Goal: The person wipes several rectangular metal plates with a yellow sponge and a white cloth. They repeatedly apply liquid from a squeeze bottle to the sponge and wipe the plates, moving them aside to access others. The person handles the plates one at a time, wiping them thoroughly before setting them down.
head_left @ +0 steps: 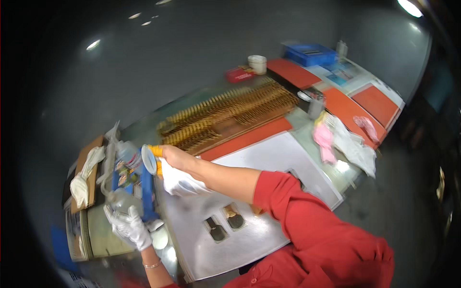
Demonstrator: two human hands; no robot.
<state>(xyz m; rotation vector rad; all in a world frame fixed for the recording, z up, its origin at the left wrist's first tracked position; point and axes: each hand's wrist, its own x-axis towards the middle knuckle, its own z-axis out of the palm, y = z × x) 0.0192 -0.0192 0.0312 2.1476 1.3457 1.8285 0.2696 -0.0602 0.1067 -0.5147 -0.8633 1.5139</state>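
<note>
Red sleeve (pixel 307 225) lowest in view, I reach my right hand (pixel 175 161) across the steel worktop (pixel 269 163) to its left end. That hand is bare on top with a white cloth or loose glove (pixel 182 185) hanging beneath it, and it is closed around a blue-rimmed, orange-bodied roll (pixel 152 158), held on edge above a blue tray (pixel 144 185). My left hand (pixel 128 226), in a white glove, is wrapped around a clear plastic bottle (pixel 120 200) just beside the tray; a second clear bottle (pixel 127 153) lies at the tray's far end, touching the roll's rim or nearly so. As I judge it, the work goes best with the bottle kept steady and upright while the roll is moved slowly, so nothing tips into the crowded tray. White rags (pixel 86 175) sit on cardboard to the left. Beyond my arm, rows of brass-coloured parts (pixel 230 113) fill a long rack, with red mats (pixel 355 108) and a pink cloth (pixel 324 139) farther right.
</note>
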